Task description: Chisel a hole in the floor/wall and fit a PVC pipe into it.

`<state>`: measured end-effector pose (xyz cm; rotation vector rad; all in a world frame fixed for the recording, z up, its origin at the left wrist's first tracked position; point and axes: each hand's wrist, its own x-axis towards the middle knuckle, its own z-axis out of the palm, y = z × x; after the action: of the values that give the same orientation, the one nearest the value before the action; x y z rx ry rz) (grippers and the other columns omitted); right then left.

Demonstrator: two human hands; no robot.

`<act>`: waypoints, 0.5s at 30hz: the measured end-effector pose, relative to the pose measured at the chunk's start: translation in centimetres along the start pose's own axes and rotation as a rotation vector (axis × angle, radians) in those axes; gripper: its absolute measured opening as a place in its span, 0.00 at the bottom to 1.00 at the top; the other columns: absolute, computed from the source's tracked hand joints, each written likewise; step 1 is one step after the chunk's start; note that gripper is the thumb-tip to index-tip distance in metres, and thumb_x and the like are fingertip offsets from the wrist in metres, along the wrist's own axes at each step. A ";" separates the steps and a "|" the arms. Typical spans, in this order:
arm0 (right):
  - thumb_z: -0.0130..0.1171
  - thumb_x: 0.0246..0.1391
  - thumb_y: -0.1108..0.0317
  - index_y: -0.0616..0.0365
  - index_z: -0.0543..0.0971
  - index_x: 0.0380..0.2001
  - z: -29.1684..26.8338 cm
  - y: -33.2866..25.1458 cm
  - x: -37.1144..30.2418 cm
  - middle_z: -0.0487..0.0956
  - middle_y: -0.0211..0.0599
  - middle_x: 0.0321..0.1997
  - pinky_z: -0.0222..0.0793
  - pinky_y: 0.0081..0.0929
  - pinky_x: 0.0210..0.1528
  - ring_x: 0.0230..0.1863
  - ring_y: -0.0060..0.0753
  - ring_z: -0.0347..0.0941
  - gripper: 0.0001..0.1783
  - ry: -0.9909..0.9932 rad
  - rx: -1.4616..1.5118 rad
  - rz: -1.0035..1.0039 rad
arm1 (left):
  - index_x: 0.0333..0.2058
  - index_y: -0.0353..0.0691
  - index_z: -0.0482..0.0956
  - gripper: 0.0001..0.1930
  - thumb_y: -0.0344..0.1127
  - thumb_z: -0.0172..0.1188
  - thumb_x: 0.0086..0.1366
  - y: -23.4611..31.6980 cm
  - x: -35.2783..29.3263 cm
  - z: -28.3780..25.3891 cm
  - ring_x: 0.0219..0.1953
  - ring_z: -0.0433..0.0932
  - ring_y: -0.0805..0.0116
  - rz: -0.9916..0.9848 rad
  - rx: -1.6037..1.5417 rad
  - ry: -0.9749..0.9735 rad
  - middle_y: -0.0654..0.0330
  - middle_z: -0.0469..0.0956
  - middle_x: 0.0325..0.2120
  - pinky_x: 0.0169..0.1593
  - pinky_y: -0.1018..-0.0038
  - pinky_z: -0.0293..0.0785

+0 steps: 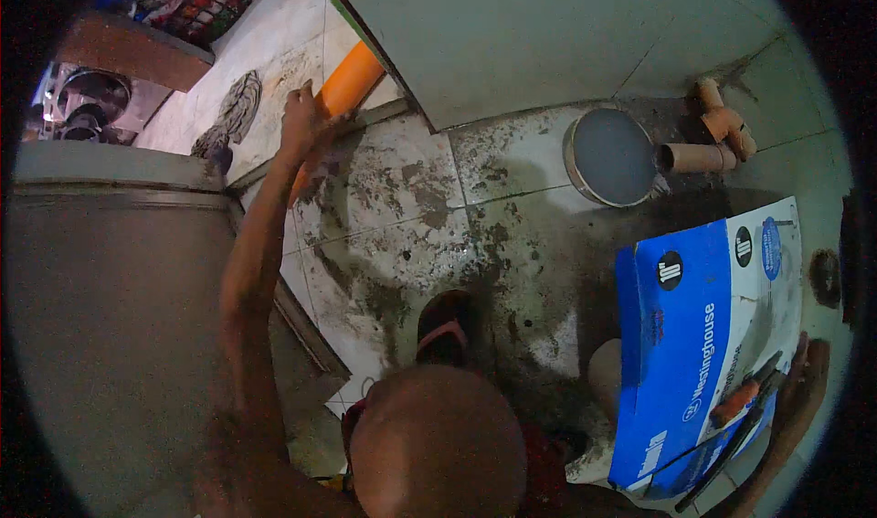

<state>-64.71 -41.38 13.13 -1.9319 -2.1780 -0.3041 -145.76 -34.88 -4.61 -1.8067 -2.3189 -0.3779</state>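
At upper left, my left hand (304, 121) is closed around an orange pipe (352, 78). The pipe slants across a low sill, partly hidden behind my wrist. At the right, my right hand (806, 376) is beside the edge of a blue and white cardboard box (671, 335), close to the wall. Its fingers look stretched out, dim near the picture's rim. Lying over the box next to that hand is a long dark tool with an orange part (735, 401); its exact kind is unclear. My bare knee (438, 445) and a sandalled foot (445, 322) show at lower middle.
A round grey-topped container (614, 157) stands on the dirty tiled floor (384, 189). Beside it, a beige pipe with fittings (699, 158) comes from the wall corner. A door panel (119, 335) fills the left. Beyond the sill lies a crumpled grey cloth (230, 116).
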 end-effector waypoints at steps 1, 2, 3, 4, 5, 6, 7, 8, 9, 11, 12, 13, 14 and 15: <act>0.46 0.63 0.70 0.66 0.70 0.35 -0.1 -2.1 0.9 0.68 0.44 0.34 0.66 0.32 0.34 0.32 0.45 0.67 0.08 -0.053 0.053 0.029 | 0.59 0.31 0.58 0.47 0.53 0.70 0.47 0.7 1.2 0.8 0.49 0.70 0.39 0.007 -0.004 -0.003 0.39 0.66 0.48 0.48 0.55 0.72; 0.47 0.62 0.71 0.66 0.70 0.34 -0.3 -3.7 1.7 0.68 0.45 0.34 0.67 0.32 0.31 0.32 0.44 0.68 0.07 -0.102 0.106 0.058 | 0.58 0.31 0.59 0.48 0.55 0.70 0.45 2.0 2.3 1.4 0.48 0.72 0.40 -0.071 0.030 -0.120 0.39 0.68 0.47 0.48 0.56 0.72; 0.47 0.62 0.71 0.66 0.70 0.34 -0.3 -4.6 2.4 0.68 0.45 0.34 0.67 0.32 0.31 0.32 0.44 0.68 0.07 -0.101 0.100 0.065 | 0.57 0.31 0.60 0.49 0.56 0.71 0.43 3.4 3.2 1.8 0.48 0.73 0.41 -0.149 0.064 -0.236 0.39 0.70 0.46 0.48 0.57 0.72; 0.47 0.62 0.72 0.66 0.71 0.34 -0.1 -5.3 2.9 0.69 0.45 0.35 0.67 0.32 0.30 0.32 0.44 0.68 0.07 -0.094 0.067 -0.015 | 0.57 0.31 0.60 0.49 0.56 0.71 0.43 4.4 4.1 1.8 0.48 0.73 0.41 -0.141 0.060 -0.235 0.39 0.70 0.46 0.48 0.57 0.72; 0.48 0.61 0.72 0.65 0.71 0.34 -0.1 -5.8 3.5 0.70 0.45 0.35 0.67 0.32 0.29 0.33 0.44 0.69 0.06 -0.088 0.040 -0.096 | 0.55 0.31 0.61 0.48 0.58 0.70 0.42 5.3 4.9 1.4 0.47 0.75 0.43 -0.166 0.046 -0.247 0.40 0.73 0.44 0.48 0.58 0.73; 0.49 0.60 0.73 0.65 0.71 0.34 -0.3 -6.0 4.3 0.71 0.44 0.36 0.68 0.34 0.30 0.34 0.44 0.70 0.05 -0.115 0.010 -0.141 | 0.54 0.31 0.63 0.48 0.60 0.70 0.41 6.0 5.6 0.8 0.45 0.76 0.44 -0.192 0.033 -0.259 0.41 0.75 0.42 0.48 0.60 0.73; 0.49 0.60 0.73 0.65 0.71 0.34 -0.7 -6.5 4.9 0.71 0.44 0.36 0.68 0.34 0.30 0.34 0.44 0.70 0.05 -0.112 0.014 -0.136 | 0.54 0.31 0.63 0.48 0.60 0.70 0.41 6.6 5.4 0.4 0.45 0.76 0.44 -0.187 0.036 -0.256 0.41 0.75 0.42 0.48 0.60 0.73; 0.50 0.58 0.75 0.65 0.71 0.34 -1.1 -6.7 5.5 0.71 0.45 0.36 0.68 0.36 0.33 0.34 0.46 0.70 0.04 -0.086 0.047 -0.145 | 0.52 0.31 0.64 0.45 0.59 0.69 0.43 7.6 4.4 0.2 0.44 0.77 0.46 -0.304 -0.049 -0.222 0.42 0.76 0.39 0.47 0.61 0.73; 0.52 0.56 0.77 0.66 0.72 0.33 -1.4 -6.7 5.8 0.71 0.46 0.36 0.68 0.38 0.36 0.35 0.48 0.71 0.03 -0.059 0.082 -0.156 | 0.50 0.31 0.65 0.42 0.59 0.67 0.46 8.4 3.0 -0.1 0.42 0.78 0.47 -0.421 -0.134 -0.188 0.42 0.78 0.37 0.46 0.62 0.74; 0.52 0.56 0.77 0.66 0.71 0.33 -2.5 -5.9 6.8 0.71 0.46 0.36 0.68 0.38 0.37 0.35 0.48 0.71 0.03 -0.037 0.094 -0.189 | 0.47 0.30 0.67 0.38 0.55 0.67 0.49 8.9 -0.5 -2.4 0.40 0.79 0.52 -0.468 -0.313 -0.004 0.44 0.78 0.36 0.43 0.63 0.74; 0.52 0.55 0.77 0.66 0.71 0.33 -3.1 -5.5 7.2 0.71 0.46 0.35 0.68 0.39 0.37 0.35 0.49 0.71 0.03 -0.024 0.100 -0.227 | 0.46 0.29 0.68 0.34 0.52 0.67 0.51 8.6 -1.9 -3.2 0.38 0.79 0.56 -0.543 -0.480 0.048 0.47 0.78 0.35 0.41 0.65 0.74; 0.52 0.55 0.77 0.66 0.71 0.33 -3.8 -5.3 7.5 0.71 0.46 0.35 0.68 0.39 0.37 0.35 0.49 0.71 0.03 -0.009 0.116 -0.240 | 0.45 0.29 0.69 0.31 0.49 0.67 0.53 8.2 -3.6 -4.7 0.35 0.79 0.60 -0.618 -0.648 0.105 0.50 0.78 0.34 0.40 0.67 0.75; 0.52 0.55 0.77 0.65 0.71 0.33 -4.7 -4.9 7.5 0.71 0.47 0.35 0.68 0.39 0.38 0.35 0.49 0.71 0.03 -0.014 0.121 -0.254 | 0.45 0.29 0.69 0.31 0.49 0.67 0.53 9.0 -5.6 -6.7 0.35 0.79 0.60 -0.621 -0.643 0.123 0.50 0.78 0.34 0.40 0.67 0.75; 0.53 0.54 0.78 0.65 0.71 0.33 -6.1 -4.6 7.2 0.71 0.47 0.35 0.68 0.40 0.38 0.36 0.50 0.71 0.03 -0.019 0.112 -0.262 | 0.44 0.29 0.69 0.29 0.46 0.67 0.53 11.0 -7.4 -8.4 0.34 0.78 0.62 -0.610 -0.885 0.195 0.53 0.78 0.33 0.39 0.68 0.74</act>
<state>-69.94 -36.90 21.02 -1.5992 -2.4076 -0.2006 -133.41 -41.75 2.17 -1.1034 -2.7064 -1.7984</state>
